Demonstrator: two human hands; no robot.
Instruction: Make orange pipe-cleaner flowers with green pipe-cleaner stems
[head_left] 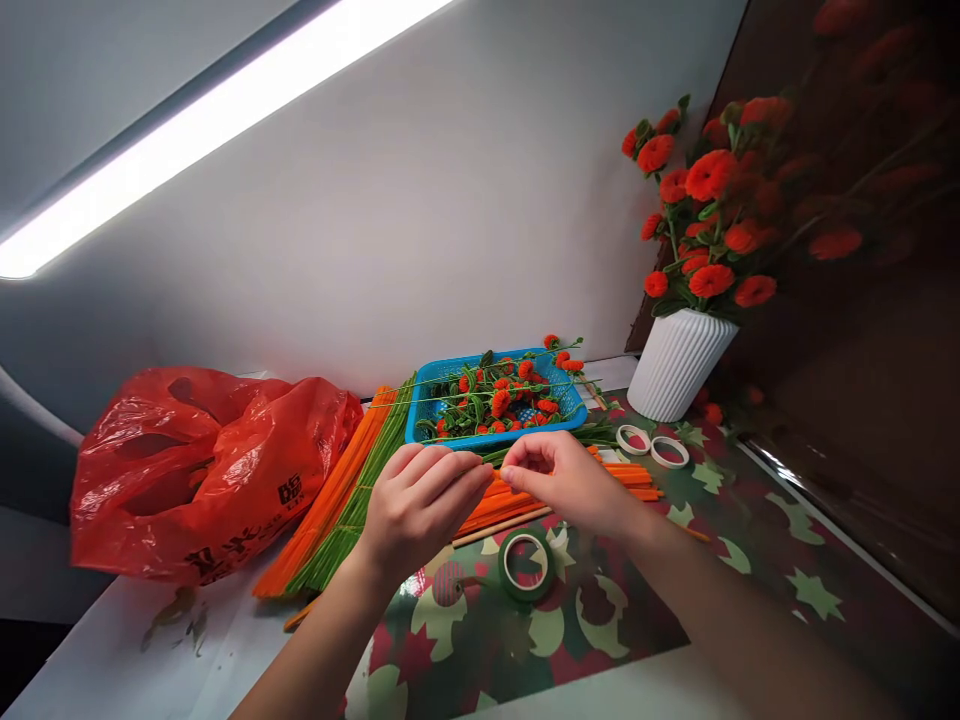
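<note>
My left hand [427,500] and my right hand [559,475] meet fingertip to fingertip above the table. Both are closed in a pinch. Between them shows a short bit of an orange pipe cleaner [496,474]; most of it is hidden by the fingers. Just behind the hands lie loose orange pipe cleaners [630,480]. Below them a roll of green floral tape [526,566] rests flat on the patterned table cover. Further back, a blue plastic basket [411,425] holds several small orange flowers [501,402] with green stems.
Bundles of orange pipe cleaners [330,490] and green pipe cleaners [341,520] lie left of the basket, beside a red plastic bag [202,480]. At right are two white tape rolls [670,452] and a white ribbed vase [679,365] with orange flowers [711,175].
</note>
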